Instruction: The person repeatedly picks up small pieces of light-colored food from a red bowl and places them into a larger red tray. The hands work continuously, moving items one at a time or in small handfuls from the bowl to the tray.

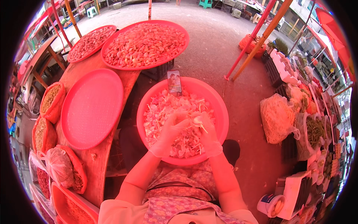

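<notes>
A wide round plastic basin (223, 112) rests at my lap, filled with a heap of pale peeled pieces and thin skins (165, 106), perhaps garlic. Both hands wear thin clear gloves and are over the heap. My right hand (206, 131) holds a pale clove-like piece (198, 121) with a thin strip hanging from it. Close beside it on the left, my left hand (173, 128) has its thumb and fingers curled apart, and nothing shows between them. A phone (174, 81) with a lit picture leans at the basin's far rim.
On the wooden table (96, 170) at left lie an empty round tray (92, 109), two trays heaped with pieces (145, 44) and open sacks (51, 100). Slanted poles (251, 47) stand ahead right. Bagged produce (277, 117), crates and a white bucket (270, 204) line the right.
</notes>
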